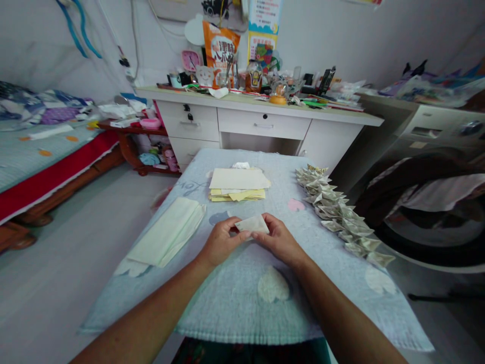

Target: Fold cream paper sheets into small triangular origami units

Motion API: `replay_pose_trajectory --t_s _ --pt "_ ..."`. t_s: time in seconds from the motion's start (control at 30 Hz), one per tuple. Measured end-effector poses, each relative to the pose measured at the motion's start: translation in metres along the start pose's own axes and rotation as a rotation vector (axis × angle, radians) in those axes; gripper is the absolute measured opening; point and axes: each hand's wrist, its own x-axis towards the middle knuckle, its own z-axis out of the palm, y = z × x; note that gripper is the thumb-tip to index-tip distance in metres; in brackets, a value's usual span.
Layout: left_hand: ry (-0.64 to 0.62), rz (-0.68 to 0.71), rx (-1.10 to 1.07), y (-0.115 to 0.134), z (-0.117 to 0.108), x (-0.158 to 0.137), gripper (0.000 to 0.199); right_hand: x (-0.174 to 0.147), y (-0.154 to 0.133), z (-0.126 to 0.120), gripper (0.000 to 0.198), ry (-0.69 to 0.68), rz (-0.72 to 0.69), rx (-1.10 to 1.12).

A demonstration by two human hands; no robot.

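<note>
A small folded piece of paper (pixel 253 224), pale and flat, is held just above the cloth-covered table. My left hand (pixel 222 240) grips its left end between thumb and fingers. At the other end my right hand (pixel 279 237) pinches it, thumb on the near side. Beyond my hands lies a stack of cream and yellow paper (pixel 238 179). To the left rests a pile of pale green-white paper sheets (pixel 168 230). Along the table's right side stand rows of pointed folded-paper pieces (pixel 333 202), several in number.
A light blue cloth (pixel 242 308) covers the table. Behind it stands a white desk (pixel 261 124) crowded with a snack bag (pixel 222 50), a jar (pixel 253 76) and small items. A bed (pixel 45 151) is at the left, a washing machine (pixel 435 151) at the right.
</note>
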Motion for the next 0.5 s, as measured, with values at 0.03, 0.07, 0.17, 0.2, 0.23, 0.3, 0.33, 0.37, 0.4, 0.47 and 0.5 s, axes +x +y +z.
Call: replay_pose_trajectory --t_s 0.03,0.07,0.17,0.2,0.23,0.3,0.33,0.37,0.4,0.47,0.5 --pt "0.012 0.023 -0.005 -0.0001 -0.0003 0.0004 0.019 0.0001 0.0013 -0.0001 0.031 -0.018 0.005 -0.009" --pt "0.024 0.043 -0.012 -0.0003 -0.0003 0.0008 0.020 0.0001 0.0024 -0.0003 0.029 -0.025 0.005 -0.019" --pt "0.016 0.014 -0.101 -0.0011 0.0014 0.0013 0.025 0.0002 0.0042 -0.0004 0.027 -0.013 -0.022 -0.040" --pt "-0.007 -0.021 -0.158 -0.0016 0.0024 0.0012 0.027 0.0002 0.0041 -0.0003 0.026 -0.006 -0.032 -0.043" --pt "-0.032 -0.055 -0.215 -0.0023 0.0034 0.0010 0.029 0.0002 0.0038 -0.0001 0.026 0.001 -0.038 -0.044" --pt "-0.065 -0.098 -0.296 -0.0041 0.0053 0.0008 0.030 0.0002 0.0027 0.0005 0.027 0.007 -0.041 -0.043" --pt "-0.070 -0.107 -0.319 -0.0051 0.0060 0.0007 0.030 0.0001 0.0020 0.0008 0.027 0.008 -0.038 -0.040" --pt "-0.066 -0.112 -0.333 -0.0059 0.0064 0.0007 0.030 0.0000 0.0014 0.0012 0.027 0.007 -0.034 -0.033" --pt "-0.057 -0.117 -0.342 -0.0065 0.0067 0.0008 0.030 -0.0002 0.0007 0.0015 0.027 0.003 -0.028 -0.025" --pt "-0.033 -0.124 -0.361 -0.0065 0.0067 0.0010 0.034 -0.0006 -0.0006 0.0019 0.026 0.004 -0.012 -0.007" --pt "-0.020 -0.126 -0.367 -0.0060 0.0066 0.0011 0.037 -0.0009 -0.0012 0.0019 0.026 0.010 -0.002 -0.003"
